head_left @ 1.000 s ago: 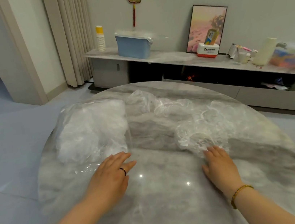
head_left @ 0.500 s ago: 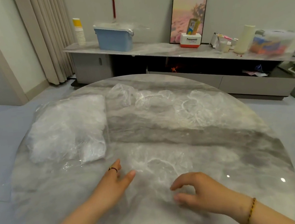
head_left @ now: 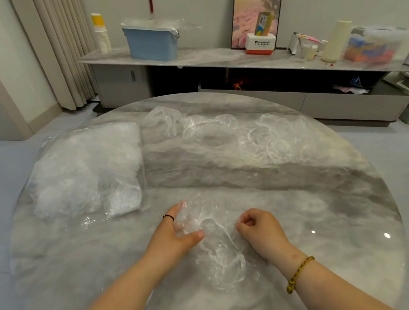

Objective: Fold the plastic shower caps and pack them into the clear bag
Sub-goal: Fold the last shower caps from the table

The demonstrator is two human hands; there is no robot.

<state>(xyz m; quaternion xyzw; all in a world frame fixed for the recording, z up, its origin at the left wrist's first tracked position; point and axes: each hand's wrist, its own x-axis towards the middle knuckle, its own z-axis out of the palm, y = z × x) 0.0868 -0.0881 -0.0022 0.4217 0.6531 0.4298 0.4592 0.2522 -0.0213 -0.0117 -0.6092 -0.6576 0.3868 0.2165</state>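
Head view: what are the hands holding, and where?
One shower cap: left hand grips its left edge, right hand pinches its right edge.

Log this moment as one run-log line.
stage: folding start | left hand: holds shower cap | right hand: pinches its edge | clear bag: part-filled, at left | loose caps: far side

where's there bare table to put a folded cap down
Bare marble: the right side of the table, between the right hand and the rim; the near-left, below the clear bag; a grey strip between bag and loose caps. Crowded: centre, where the held cap lies, and the far arc.
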